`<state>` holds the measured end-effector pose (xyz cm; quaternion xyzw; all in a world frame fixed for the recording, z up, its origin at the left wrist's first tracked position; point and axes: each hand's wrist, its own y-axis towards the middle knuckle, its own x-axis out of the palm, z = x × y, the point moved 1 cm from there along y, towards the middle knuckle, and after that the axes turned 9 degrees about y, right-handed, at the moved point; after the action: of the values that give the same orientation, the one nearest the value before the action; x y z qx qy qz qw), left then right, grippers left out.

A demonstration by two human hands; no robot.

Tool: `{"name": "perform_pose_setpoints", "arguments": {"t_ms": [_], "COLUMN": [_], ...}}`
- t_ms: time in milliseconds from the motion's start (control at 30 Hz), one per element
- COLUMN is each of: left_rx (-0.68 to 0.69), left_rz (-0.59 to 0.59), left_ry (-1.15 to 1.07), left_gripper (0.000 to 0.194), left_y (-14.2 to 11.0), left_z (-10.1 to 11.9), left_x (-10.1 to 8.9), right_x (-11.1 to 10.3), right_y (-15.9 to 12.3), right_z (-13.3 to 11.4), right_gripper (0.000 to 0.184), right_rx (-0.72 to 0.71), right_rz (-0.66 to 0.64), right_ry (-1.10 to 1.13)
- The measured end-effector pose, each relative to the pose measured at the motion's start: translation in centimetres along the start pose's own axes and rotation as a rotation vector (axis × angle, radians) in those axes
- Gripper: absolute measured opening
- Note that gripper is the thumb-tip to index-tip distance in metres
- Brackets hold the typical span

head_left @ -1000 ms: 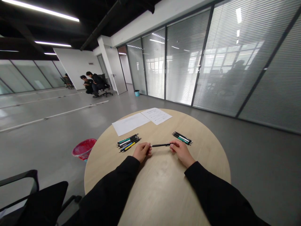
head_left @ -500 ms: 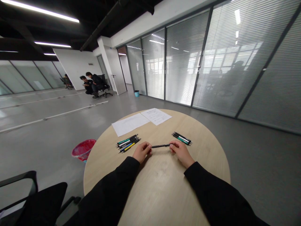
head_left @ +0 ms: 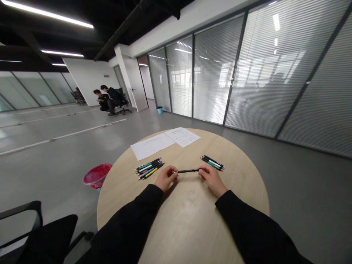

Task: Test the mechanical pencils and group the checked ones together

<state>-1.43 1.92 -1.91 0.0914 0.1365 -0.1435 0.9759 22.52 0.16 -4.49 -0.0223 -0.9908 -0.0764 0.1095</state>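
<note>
A dark pen (head_left: 188, 171) is held level just above the table, stretched between both hands. My left hand (head_left: 166, 177) pinches its left end, and my right hand (head_left: 213, 179) grips the other end; both tips are partly hidden by fingers. Left of my left hand lies a group of several pens (head_left: 149, 168) side by side, with green, white, blue and yellow barrels among black ones. Just beyond my right hand rests a smaller group of pens (head_left: 212, 162), black, white and green.
Two sheets of paper (head_left: 152, 146) lie at the far side of the round wooden table (head_left: 189, 227). A red-lined bin (head_left: 96, 176) stands on the floor at left, near a black chair (head_left: 49, 234). Two people (head_left: 108, 99) are farther back by a wall.
Both hands keep hold of the pen in nearly the same place. The view has shifted very slightly; the pen groups and papers stay put.
</note>
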Motion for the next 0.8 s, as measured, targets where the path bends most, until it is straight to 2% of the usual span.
{"name": "perform_pose_setpoints", "arguments": {"t_ms": [400,633,800], "left_rx": [-0.047,-0.060,-0.044], "left_rz": [0.082,0.142,0.231], "left_ry": [0.072,0.071,0.028], "left_gripper": [0.045,0.047,0.044], "left_y": [-0.11,-0.01,0.22], "left_z": [0.74,0.62,0.16], "left_x": [-0.16,-0.24,-0.61], "right_x": [-0.02,-0.23,-0.15], "right_y": [0.14,0.26,0.16], "right_z": [0.57,0.91,0.66], "right_gripper": [0.021,0.020,0.022], "right_rx": [0.034,0.028,0.040], "right_rz": [-0.131,-0.114,-0.068], "right_ry": [-0.105,-0.064,-0.035]}}
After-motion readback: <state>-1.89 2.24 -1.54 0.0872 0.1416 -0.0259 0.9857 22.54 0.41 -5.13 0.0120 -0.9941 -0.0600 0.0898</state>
